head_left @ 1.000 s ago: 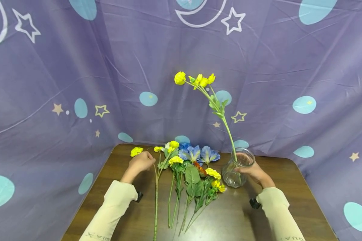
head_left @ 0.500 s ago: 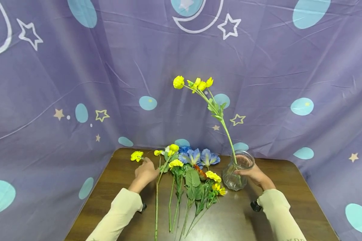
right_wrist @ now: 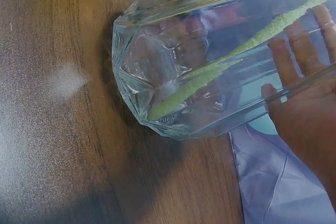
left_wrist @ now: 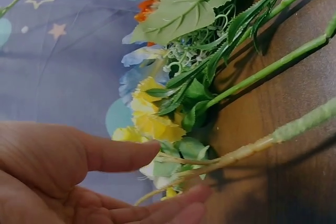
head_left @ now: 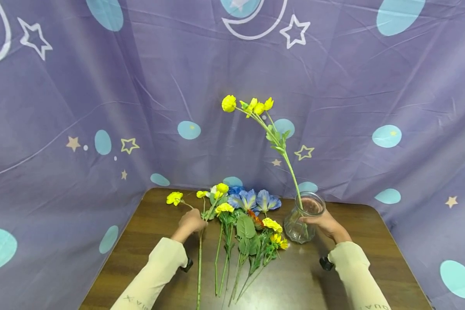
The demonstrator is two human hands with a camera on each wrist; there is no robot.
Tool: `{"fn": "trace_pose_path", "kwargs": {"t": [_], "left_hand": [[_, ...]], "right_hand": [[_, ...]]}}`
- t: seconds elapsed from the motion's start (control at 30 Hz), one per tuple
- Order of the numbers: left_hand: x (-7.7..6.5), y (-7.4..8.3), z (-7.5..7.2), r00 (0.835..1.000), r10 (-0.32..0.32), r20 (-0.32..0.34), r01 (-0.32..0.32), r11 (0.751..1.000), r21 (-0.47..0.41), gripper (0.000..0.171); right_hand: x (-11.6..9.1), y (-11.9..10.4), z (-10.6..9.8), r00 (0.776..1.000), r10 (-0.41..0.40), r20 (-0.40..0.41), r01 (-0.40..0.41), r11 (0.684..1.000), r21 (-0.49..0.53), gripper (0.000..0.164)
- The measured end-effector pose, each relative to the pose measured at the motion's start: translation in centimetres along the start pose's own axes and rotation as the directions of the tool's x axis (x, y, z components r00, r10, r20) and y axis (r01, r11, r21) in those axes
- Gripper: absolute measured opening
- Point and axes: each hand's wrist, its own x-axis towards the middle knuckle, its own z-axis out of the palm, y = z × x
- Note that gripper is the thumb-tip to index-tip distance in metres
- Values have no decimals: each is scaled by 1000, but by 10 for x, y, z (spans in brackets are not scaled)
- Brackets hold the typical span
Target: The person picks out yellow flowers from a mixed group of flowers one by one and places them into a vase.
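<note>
In the head view, my right hand (head_left: 327,224) grips a clear glass vase (head_left: 293,228) at its right side. A long-stemmed artificial yellow flower (head_left: 285,154) leans out of it to the left. The right wrist view shows that flower's green stem (right_wrist: 184,95) reaching the vase's base, with fingers curled behind the glass. My left hand (head_left: 192,221) is at the fork of another yellow flower (head_left: 199,262) lying on the table. Seen from the left wrist, the thumb (left_wrist: 123,154) and fingers are extended and parted, close to the branching stem (left_wrist: 245,152).
Several artificial flowers lie in the middle of the wooden table (head_left: 356,258): yellow carnations (head_left: 224,208), blue blooms (head_left: 267,201), an orange bloom (head_left: 255,218) and green leaves (head_left: 246,226). A purple patterned curtain (head_left: 232,64) hangs behind.
My left hand has shifted right and down from beside the left yellow bloom to the stem's fork. The right hand and the vase stay nearly in place.
</note>
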Motion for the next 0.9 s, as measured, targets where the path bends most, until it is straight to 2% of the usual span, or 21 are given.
{"fn": "trace_pose_path", "kwargs": {"t": [0.13,0.27,0.47,0.6,0.67,0.77,0.83,0.9], "left_hand": [[6,-1,3,999,-29,-31,26,997,-69,30],[10,-5,10,998,-36,-42,33,997,-67,36],[12,-8,21,995,-10,-102,2,997,-77,25],[11,-8,22,994,-16,-105,0,989,-150,21],[10,-8,21,997,-27,-76,9,973,-231,20],[8,-7,18,998,-51,-24,39,932,-360,17],[8,-7,17,998,-60,-6,52,907,-418,15],[7,-7,17,998,-61,-3,53,895,-443,12]], "right_hand": [[0,-1,0,1000,-11,7,11,1000,-9,60],[-1,-1,1,1000,-7,7,7,1000,-1,60],[-2,-1,1,1000,-4,10,3,1000,8,60],[-1,-1,2,1000,-8,14,8,1000,7,59],[-1,-2,2,1000,-9,19,9,1000,3,59],[-1,-2,2,1000,-12,19,12,1000,-5,59],[-1,-3,2,1000,-14,22,14,1000,-5,59],[-1,-3,2,1000,-15,24,15,1000,-3,59]]}}
